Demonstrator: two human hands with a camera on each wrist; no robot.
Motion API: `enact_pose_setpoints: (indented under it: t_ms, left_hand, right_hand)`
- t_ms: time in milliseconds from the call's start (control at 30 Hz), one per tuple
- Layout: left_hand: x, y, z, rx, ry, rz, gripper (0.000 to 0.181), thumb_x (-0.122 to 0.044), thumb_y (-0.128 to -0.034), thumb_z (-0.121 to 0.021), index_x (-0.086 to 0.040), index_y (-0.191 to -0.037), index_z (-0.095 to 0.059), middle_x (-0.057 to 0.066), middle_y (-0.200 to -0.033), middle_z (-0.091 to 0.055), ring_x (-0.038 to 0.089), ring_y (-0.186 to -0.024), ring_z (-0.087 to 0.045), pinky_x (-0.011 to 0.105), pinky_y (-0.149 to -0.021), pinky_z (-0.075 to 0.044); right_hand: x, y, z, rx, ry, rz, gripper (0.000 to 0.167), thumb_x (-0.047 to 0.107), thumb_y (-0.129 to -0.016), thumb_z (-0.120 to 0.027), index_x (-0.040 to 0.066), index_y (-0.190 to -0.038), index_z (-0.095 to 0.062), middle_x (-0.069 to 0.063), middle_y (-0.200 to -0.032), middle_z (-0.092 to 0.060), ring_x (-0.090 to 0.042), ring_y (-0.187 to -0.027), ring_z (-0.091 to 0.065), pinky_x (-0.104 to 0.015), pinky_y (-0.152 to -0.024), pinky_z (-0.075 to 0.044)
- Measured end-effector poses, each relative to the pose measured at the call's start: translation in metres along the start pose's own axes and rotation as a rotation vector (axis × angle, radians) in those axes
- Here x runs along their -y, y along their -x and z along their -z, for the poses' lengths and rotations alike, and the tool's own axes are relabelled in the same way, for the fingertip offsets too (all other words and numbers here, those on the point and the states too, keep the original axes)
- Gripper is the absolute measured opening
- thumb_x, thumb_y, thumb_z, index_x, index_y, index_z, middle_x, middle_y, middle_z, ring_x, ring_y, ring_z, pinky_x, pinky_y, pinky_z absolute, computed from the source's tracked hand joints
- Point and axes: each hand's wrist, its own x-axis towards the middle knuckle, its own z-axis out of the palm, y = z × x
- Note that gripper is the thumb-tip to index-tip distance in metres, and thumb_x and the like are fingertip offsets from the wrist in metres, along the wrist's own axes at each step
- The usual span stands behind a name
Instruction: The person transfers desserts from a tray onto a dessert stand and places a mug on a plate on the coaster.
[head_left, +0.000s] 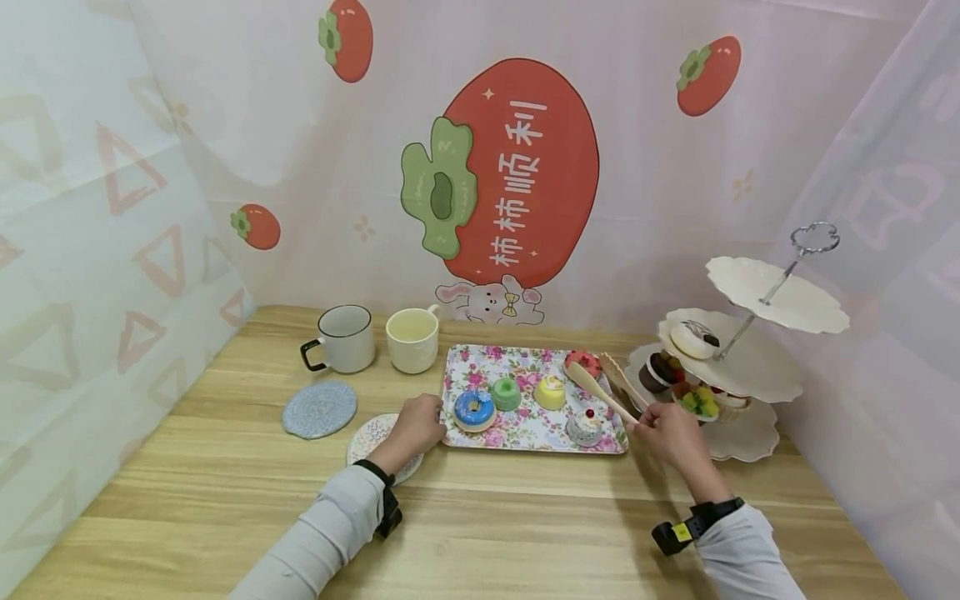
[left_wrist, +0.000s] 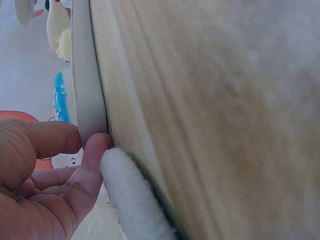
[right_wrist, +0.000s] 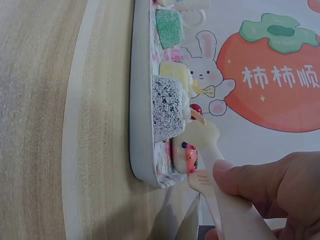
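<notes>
At the left end of the floral tray [head_left: 517, 440], my left hand [head_left: 417, 423] pinches the tray's rim between thumb and finger. My right hand [head_left: 670, 432] holds pale tongs [head_left: 609, 402], one end spoon-shaped and the other fork-shaped. Their spread ends reach over the tray's right side, around the pink-red doughnut [head_left: 576, 359] in the head view; I cannot tell if they touch it. A speckled cake with a cherry [right_wrist: 167, 107] stands nearby. Also on the tray are a blue doughnut [head_left: 474, 408], a green cake [head_left: 506, 393] and a yellow cake [head_left: 550, 393].
Right of the tray stands a three-tier stand [head_left: 783, 293] with several pastries on its lower two plates. A white mug [head_left: 351, 346] and a cream cup [head_left: 412, 348] stand back left. Before them lie a grey-blue coaster [head_left: 319, 410] and a patterned coaster [head_left: 366, 437], partly under my left arm.
</notes>
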Motion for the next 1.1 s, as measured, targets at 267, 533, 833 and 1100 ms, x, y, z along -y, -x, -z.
enact_pose_setpoints:
  t_ms: [267,533,833,1100]
  left_hand:
    - [0.0,0.0,0.001,0.007,0.013,0.003,0.021,0.006,-0.0759,-0.06,0.007,-0.097,-0.061,0.001,-0.052,-0.037,0.012,-0.045,-0.033,0.026,-0.048,-0.03]
    - [0.001,0.0,0.0,-0.017,0.016,-0.037,0.017,0.007,-0.0746,-0.059,-0.004,-0.068,-0.048,0.0,-0.051,-0.034,0.012,-0.045,-0.03,0.026,-0.047,-0.028]
    - [0.002,0.0,0.0,-0.01,0.023,-0.026,0.008,0.007,-0.0743,-0.059,0.001,-0.074,-0.054,-0.001,-0.051,-0.033,0.012,-0.044,-0.03,0.026,-0.047,-0.027]
    - [0.001,0.001,0.001,-0.017,0.022,-0.034,0.022,0.008,-0.0738,-0.058,-0.006,-0.064,-0.044,-0.001,-0.051,-0.032,0.012,-0.045,-0.029,0.025,-0.046,-0.026]
  right_hand:
    - [0.0,-0.001,-0.004,0.0,-0.011,0.001,0.021,0.017,-0.079,-0.072,0.007,-0.066,-0.058,-0.001,-0.06,-0.05,-0.019,-0.056,-0.044,-0.031,-0.049,-0.033]
    - [-0.001,0.0,-0.008,-0.014,0.014,0.002,0.023,0.02,-0.079,-0.072,0.009,-0.067,-0.055,0.001,-0.057,-0.049,-0.021,-0.053,-0.046,-0.032,-0.047,-0.033]
    - [0.0,0.002,-0.011,-0.016,0.016,-0.051,0.042,0.021,-0.08,-0.071,0.0,-0.106,-0.047,-0.011,-0.074,-0.053,-0.027,-0.062,-0.05,-0.039,-0.054,-0.036]
    - [-0.001,0.001,-0.01,-0.001,0.032,-0.048,0.06,0.021,-0.081,-0.069,-0.01,-0.125,-0.042,-0.03,-0.099,-0.057,-0.044,-0.085,-0.055,-0.052,-0.07,-0.042]
